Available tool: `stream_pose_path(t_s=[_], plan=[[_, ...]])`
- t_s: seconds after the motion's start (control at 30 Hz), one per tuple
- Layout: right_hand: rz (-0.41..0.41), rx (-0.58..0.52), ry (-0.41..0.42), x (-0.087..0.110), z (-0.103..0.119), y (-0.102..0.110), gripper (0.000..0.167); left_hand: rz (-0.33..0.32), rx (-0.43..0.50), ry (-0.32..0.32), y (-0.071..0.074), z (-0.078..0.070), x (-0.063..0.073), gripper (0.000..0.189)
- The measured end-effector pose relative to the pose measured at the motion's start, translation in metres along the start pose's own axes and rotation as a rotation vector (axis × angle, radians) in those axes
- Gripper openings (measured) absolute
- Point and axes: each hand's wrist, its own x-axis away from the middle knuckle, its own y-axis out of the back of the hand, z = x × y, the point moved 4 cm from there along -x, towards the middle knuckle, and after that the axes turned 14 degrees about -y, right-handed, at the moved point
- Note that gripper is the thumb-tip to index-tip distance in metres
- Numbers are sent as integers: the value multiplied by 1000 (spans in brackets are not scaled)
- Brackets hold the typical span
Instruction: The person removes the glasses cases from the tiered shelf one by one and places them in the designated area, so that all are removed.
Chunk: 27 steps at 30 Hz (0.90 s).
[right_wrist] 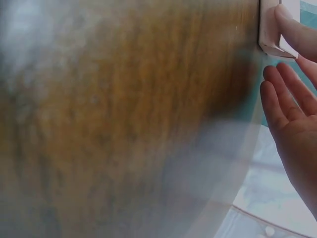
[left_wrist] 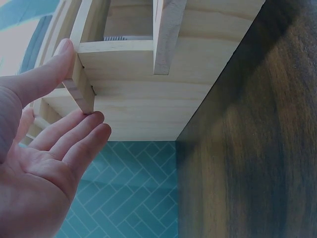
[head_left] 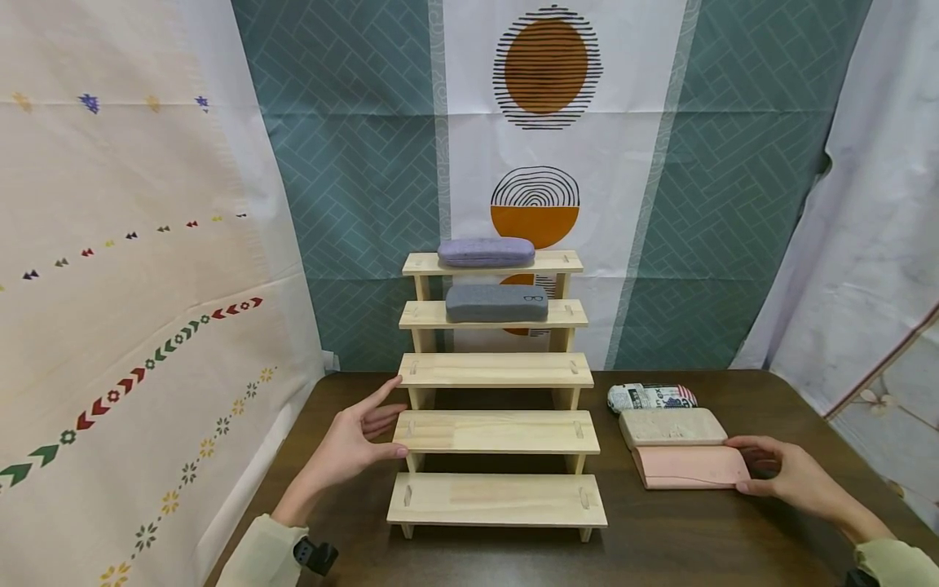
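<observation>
A stepped wooden stand point(head_left: 499, 430) of several shelves rises from the table. My left hand point(head_left: 350, 447) holds the left end of a lower shelf, thumb at its front corner; in the left wrist view, the fingers point(left_wrist: 79, 144) touch that board's other edge. On the right, my right hand point(head_left: 788, 477) pinches the right end of a pink glasses case point(head_left: 689, 467) between thumb and index finger. In the right wrist view only that case's end point(right_wrist: 270, 29) shows. A purple glasses case point(head_left: 487, 252) lies on the top shelf, with a grey glasses case point(head_left: 496, 303) one shelf below.
Beyond the pink case lie a beige case point(head_left: 673, 426) and a newsprint-patterned case point(head_left: 651, 397), close together. The dark wooden table point(head_left: 660, 546) is bordered by a patterned cloth point(head_left: 147, 326) at left, a green and white curtain point(head_left: 352, 204) behind and white cloth at right.
</observation>
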Motion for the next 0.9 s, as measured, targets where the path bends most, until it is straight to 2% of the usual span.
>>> stream_pose_path(t_s=[0.2, 0.37, 0.67, 0.9], plan=[[-37, 39, -45, 5, 7, 4, 57, -4, -1, -4, 0, 0, 0, 108], [-87, 72, -47, 9, 27, 5, 56, -6, 5, -5, 0, 1, 0, 108], [-157, 93, 94, 13, 95, 0, 49, -6, 17, -1, 0, 1, 0, 107], [-175, 81, 244, 10, 151, -9, 51, -2, 13, -2, 0, 0, -1, 108]])
